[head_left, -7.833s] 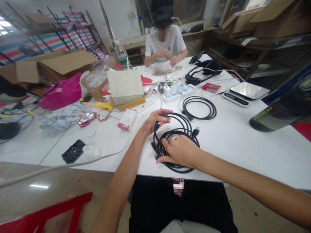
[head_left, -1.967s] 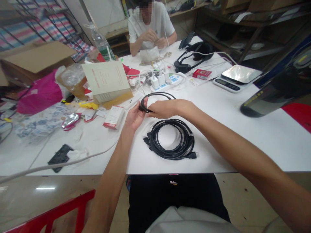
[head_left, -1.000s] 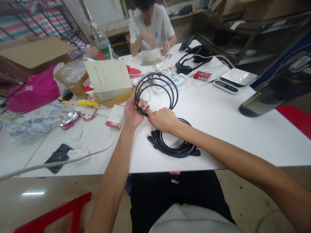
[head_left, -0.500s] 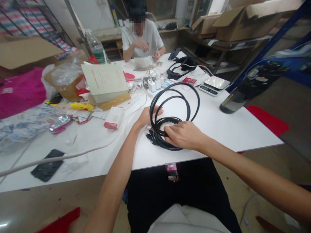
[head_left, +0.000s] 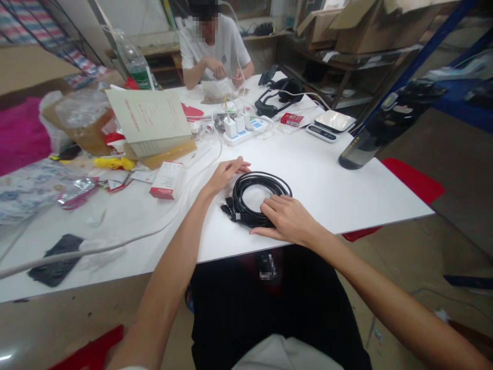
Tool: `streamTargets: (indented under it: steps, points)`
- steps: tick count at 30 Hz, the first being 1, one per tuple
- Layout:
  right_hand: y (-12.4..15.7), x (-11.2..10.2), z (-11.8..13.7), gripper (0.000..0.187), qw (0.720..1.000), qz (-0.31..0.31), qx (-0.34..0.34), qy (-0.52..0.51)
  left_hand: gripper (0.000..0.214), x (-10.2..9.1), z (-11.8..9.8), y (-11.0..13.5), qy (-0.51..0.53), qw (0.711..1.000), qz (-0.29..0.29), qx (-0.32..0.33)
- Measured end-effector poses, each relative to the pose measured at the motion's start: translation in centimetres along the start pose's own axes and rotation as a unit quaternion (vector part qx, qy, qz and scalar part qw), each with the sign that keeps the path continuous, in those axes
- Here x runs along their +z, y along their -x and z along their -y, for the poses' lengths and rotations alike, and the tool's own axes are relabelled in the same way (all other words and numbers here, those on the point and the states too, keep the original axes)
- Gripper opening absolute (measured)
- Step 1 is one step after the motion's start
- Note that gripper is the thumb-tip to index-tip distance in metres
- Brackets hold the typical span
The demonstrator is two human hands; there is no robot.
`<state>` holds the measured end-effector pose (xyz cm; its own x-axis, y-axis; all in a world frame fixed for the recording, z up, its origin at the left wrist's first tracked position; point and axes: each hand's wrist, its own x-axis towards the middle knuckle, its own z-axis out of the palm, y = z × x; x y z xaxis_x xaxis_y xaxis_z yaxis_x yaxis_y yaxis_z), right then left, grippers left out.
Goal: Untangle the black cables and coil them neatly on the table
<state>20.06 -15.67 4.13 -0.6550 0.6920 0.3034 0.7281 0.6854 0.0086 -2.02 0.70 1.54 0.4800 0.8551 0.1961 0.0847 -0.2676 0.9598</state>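
A coil of black cable [head_left: 238, 196] lies flat on the white table in front of me, its loops gathered into a ring. Black plug ends [head_left: 227, 208] show at the coil's left side, one with a bare metal tip. My right hand [head_left: 287, 218] rests on the right part of the ring, fingers laid over the loops and thumb stretched apart. Just beyond the coil's upper left edge is my left hand [head_left: 226, 174], open, with its fingers extended; whether it touches the cable I cannot tell.
A power strip [head_left: 242, 136] with white chargers, a small scale [head_left: 327, 128] and a dark bottle [head_left: 379, 133] stand farther back. To the left are a red-and-white box [head_left: 167, 180], a white cable and a black phone-like slab [head_left: 56, 259]. Across the table sits a person [head_left: 215, 51].
The raised cable loops have come down onto the coil. My right hand has loosened from its grip on them and now lies over the ring. The left hand has shifted slightly left, fingers straighter.
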Motion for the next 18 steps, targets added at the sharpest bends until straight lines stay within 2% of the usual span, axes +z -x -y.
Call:
streamTargets:
  steps: [3,5,7,8,9,10,12,15,18]
  points:
    - [1.5,0.0,1.2,0.053,0.997,-0.079,0.014,-0.006,0.063,0.2,-0.8,0.2,-0.065,0.997,0.046,0.012]
    - [3.7,0.8,3.0,0.034,0.984,-0.164,-0.01,-0.071,0.057,0.2,-1.1,0.2,-0.1,0.992,0.071,0.012]
    - [6.7,2.8,5.5,0.015,0.952,-0.227,-0.086,-0.185,0.055,0.1,-1.2,0.1,-0.113,0.99,0.082,0.005]
    - [8.3,4.3,6.8,0.014,0.938,-0.231,-0.1,-0.238,0.053,0.0,-1.2,0.1,-0.115,0.99,0.085,0.001]
    - [9.9,6.0,8.0,0.015,0.937,-0.194,-0.088,-0.278,0.051,-0.1,-1.1,0.0,-0.113,0.99,0.086,-0.004]
    - [11.5,8.0,9.1,0.015,0.947,-0.117,-0.047,-0.294,0.049,-0.3,-0.9,-0.1,-0.11,0.99,0.086,-0.008]
    - [14.3,12.3,10.9,0.021,0.962,0.031,0.066,-0.262,0.044,-0.5,-0.6,-0.1,-0.099,0.993,0.069,-0.016]
    - [17.6,17.5,12.5,0.032,0.958,0.151,0.133,-0.203,0.045,-0.7,-0.3,0.0,-0.081,0.996,0.019,-0.017]
    - [19.7,19.3,13.6,0.028,0.939,0.217,0.132,-0.233,0.046,-0.7,-0.1,0.1,-0.075,0.997,-0.01,-0.014]
